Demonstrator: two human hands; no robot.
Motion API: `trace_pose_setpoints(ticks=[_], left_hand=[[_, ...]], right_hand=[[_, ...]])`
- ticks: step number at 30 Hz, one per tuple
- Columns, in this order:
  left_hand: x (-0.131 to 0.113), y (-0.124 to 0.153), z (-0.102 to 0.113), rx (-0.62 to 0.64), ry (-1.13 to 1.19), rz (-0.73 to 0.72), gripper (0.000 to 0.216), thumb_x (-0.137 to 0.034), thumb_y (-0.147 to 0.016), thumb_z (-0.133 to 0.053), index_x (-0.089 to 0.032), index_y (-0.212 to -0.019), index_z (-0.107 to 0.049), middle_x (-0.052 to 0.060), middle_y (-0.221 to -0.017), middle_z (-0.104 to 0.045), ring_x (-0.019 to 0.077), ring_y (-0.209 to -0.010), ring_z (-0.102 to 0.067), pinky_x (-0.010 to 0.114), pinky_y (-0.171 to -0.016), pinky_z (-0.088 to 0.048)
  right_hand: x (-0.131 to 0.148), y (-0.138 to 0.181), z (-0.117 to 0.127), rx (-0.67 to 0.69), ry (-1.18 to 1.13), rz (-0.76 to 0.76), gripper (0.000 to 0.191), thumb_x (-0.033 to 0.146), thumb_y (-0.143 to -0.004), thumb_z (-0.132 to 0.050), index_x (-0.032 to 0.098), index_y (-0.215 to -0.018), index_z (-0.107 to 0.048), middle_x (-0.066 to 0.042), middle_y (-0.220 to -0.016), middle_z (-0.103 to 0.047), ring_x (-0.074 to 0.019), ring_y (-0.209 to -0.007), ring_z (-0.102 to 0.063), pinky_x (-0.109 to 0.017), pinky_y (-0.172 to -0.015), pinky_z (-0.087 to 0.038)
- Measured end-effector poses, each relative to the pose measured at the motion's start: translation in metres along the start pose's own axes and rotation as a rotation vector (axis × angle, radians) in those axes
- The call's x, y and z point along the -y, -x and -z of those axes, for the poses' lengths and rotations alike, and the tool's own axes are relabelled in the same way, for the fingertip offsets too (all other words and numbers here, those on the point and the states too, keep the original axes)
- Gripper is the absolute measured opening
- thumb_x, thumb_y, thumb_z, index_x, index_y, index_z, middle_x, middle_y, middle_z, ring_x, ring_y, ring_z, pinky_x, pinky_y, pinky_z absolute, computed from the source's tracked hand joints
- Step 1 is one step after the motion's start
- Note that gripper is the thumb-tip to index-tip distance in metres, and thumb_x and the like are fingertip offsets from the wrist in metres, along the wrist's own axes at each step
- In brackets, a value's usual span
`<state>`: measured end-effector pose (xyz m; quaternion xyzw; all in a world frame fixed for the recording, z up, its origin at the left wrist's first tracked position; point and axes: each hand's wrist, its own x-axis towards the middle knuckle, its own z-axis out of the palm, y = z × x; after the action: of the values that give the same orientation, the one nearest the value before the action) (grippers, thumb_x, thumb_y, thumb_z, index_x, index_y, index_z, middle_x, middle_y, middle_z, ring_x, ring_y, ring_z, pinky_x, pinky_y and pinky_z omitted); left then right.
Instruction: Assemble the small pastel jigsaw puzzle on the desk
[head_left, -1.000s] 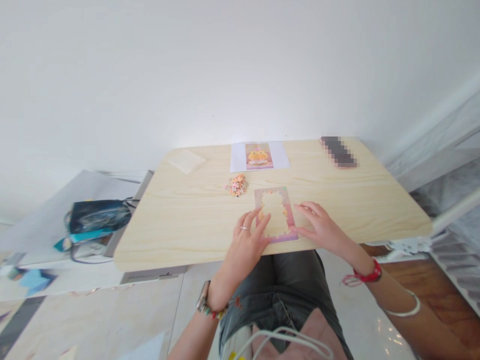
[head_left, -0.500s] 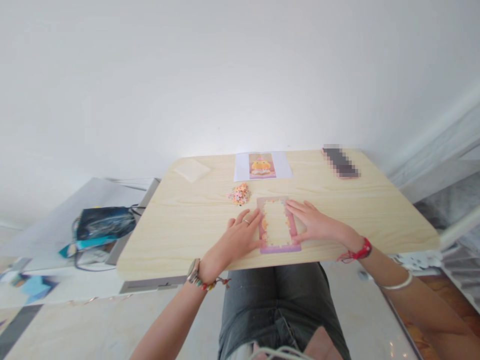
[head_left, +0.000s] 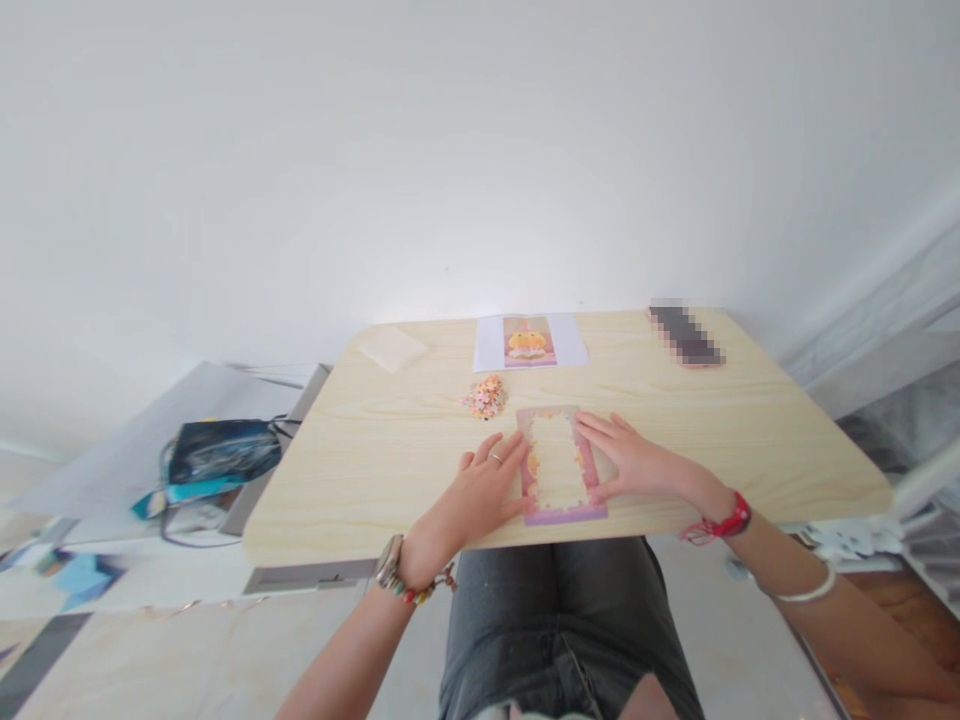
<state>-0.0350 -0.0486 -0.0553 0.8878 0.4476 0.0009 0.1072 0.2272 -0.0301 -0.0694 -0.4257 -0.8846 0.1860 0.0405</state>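
A jigsaw puzzle frame (head_left: 564, 518), pinkish purple with a bare middle and a jagged inner edge, lies flat near the table's front edge. My left hand (head_left: 484, 487) rests along its left side, thumb and fingertips on the border. On the opposite side, my right hand (head_left: 634, 460) touches the border with fingers stretched and thumb apart. Neither hand grips anything. Just beyond the frame, to the left, is a small heap of loose puzzle pieces (head_left: 487, 397). Behind it lies a white sheet with a printed picture (head_left: 529, 342) of a yellow figure on pink.
The pale wooden table (head_left: 360, 470) stands against a white wall. A translucent sheet or bag (head_left: 393, 349) lies at its back left, and a blurred-out phone (head_left: 685, 335) at the back right. Left of the table is a dark bag (head_left: 223, 452) on a lower surface.
The whole view has shifted slightly, so things sit a little lower and further right. Both hands stay on the puzzle frame's sides, nearly unchanged.
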Motion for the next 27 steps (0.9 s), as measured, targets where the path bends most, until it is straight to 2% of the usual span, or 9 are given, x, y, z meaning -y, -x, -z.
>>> trace_pose_setpoints(ticks=[4, 6, 8, 11, 13, 16, 21, 24, 27], left_hand=[[0.003, 0.002, 0.001, -0.013, 0.025, -0.033, 0.064, -0.045, -0.079, -0.047, -0.024, -0.134, -0.021, 0.011, -0.139, -0.028, 0.0287, -0.125, -0.025, 0.048, -0.091, -0.035], [0.012, 0.001, 0.005, -0.068, 0.037, -0.028, 0.065, -0.046, -0.079, -0.047, -0.024, -0.134, -0.020, 0.012, -0.137, -0.030, 0.0278, -0.124, -0.028, 0.047, -0.090, -0.036], [0.027, -0.003, 0.010, -0.190, 0.026, 0.045, 0.060, -0.041, -0.080, -0.047, -0.021, -0.132, -0.025, 0.014, -0.132, -0.037, 0.0267, -0.119, -0.035, 0.044, -0.090, -0.037], [0.056, -0.013, 0.017, -0.347, -0.030, 0.251, 0.053, -0.033, -0.080, -0.049, -0.012, -0.126, -0.033, 0.016, -0.111, -0.048, 0.0244, -0.098, -0.051, 0.038, -0.083, -0.041], [0.074, -0.023, 0.017, -0.318, -0.046, 0.289, 0.055, -0.034, -0.079, -0.052, -0.011, -0.125, -0.034, 0.016, -0.108, -0.048, 0.0222, -0.089, -0.055, 0.035, -0.079, -0.043], [0.092, -0.041, 0.015, -0.247, -0.019, 0.303, 0.056, -0.039, -0.074, -0.057, -0.010, -0.120, -0.041, 0.015, -0.103, -0.050, 0.0222, -0.086, -0.055, 0.032, -0.075, -0.043], [0.103, -0.071, 0.012, -0.151, 0.042, 0.154, 0.021, -0.031, -0.073, -0.057, -0.018, -0.088, -0.060, 0.006, -0.078, -0.058, 0.0200, -0.079, -0.052, 0.030, -0.071, -0.041], [0.103, -0.080, 0.013, -0.168, 0.051, 0.130, 0.018, -0.027, -0.074, -0.054, -0.018, -0.089, -0.061, 0.004, -0.070, -0.059, 0.0199, -0.081, -0.051, 0.027, -0.068, -0.041], [0.097, -0.085, 0.013, -0.212, 0.094, 0.081, 0.023, -0.024, -0.075, -0.052, -0.021, -0.096, -0.061, 0.002, -0.071, -0.061, 0.0184, -0.081, -0.050, 0.025, -0.069, -0.040]], right_hand=[[0.001, 0.000, 0.002, -0.015, 0.013, 0.010, 0.095, 0.060, -0.064, -0.058, 0.013, -0.137, -0.019, -0.017, -0.141, -0.022, -0.0270, -0.130, -0.017, -0.048, -0.104, -0.013], [0.001, -0.003, 0.006, -0.057, 0.014, 0.019, 0.085, 0.055, -0.067, -0.057, 0.014, -0.135, -0.026, -0.016, -0.140, -0.025, -0.0262, -0.128, -0.021, -0.045, -0.103, -0.020], [-0.001, -0.009, 0.013, -0.129, 0.012, 0.029, 0.068, 0.047, -0.075, -0.054, 0.015, -0.131, -0.034, -0.016, -0.137, -0.030, -0.0246, -0.126, -0.027, -0.042, -0.101, -0.026], [-0.004, -0.031, 0.027, -0.254, 0.007, 0.050, 0.046, 0.035, -0.080, -0.050, 0.014, -0.121, -0.046, -0.015, -0.125, -0.045, -0.0228, -0.116, -0.040, -0.040, -0.097, -0.034], [-0.003, -0.054, 0.034, -0.291, 0.005, 0.091, 0.039, 0.031, -0.080, -0.050, 0.014, -0.115, -0.051, -0.013, -0.113, -0.052, -0.0220, -0.107, -0.047, -0.039, -0.093, -0.038], [0.005, -0.096, 0.038, -0.287, 0.012, 0.168, 0.038, 0.028, -0.079, -0.053, 0.014, -0.114, -0.052, -0.013, -0.108, -0.052, -0.0221, -0.101, -0.049, -0.038, -0.087, -0.041], [0.021, -0.156, 0.031, -0.194, 0.038, 0.266, 0.051, 0.034, -0.073, -0.060, 0.012, -0.118, -0.047, -0.014, -0.108, -0.048, -0.0217, -0.094, -0.051, -0.032, -0.079, -0.042], [0.022, -0.171, 0.027, -0.110, 0.044, 0.309, 0.047, 0.030, -0.073, -0.061, 0.016, -0.116, -0.049, -0.009, -0.098, -0.051, -0.0178, -0.084, -0.052, -0.027, -0.072, -0.041], [0.014, -0.170, 0.025, -0.085, 0.053, 0.316, 0.037, 0.022, -0.074, -0.058, 0.017, -0.110, -0.054, -0.007, -0.091, -0.053, -0.0164, -0.081, -0.052, -0.027, -0.072, -0.039]])
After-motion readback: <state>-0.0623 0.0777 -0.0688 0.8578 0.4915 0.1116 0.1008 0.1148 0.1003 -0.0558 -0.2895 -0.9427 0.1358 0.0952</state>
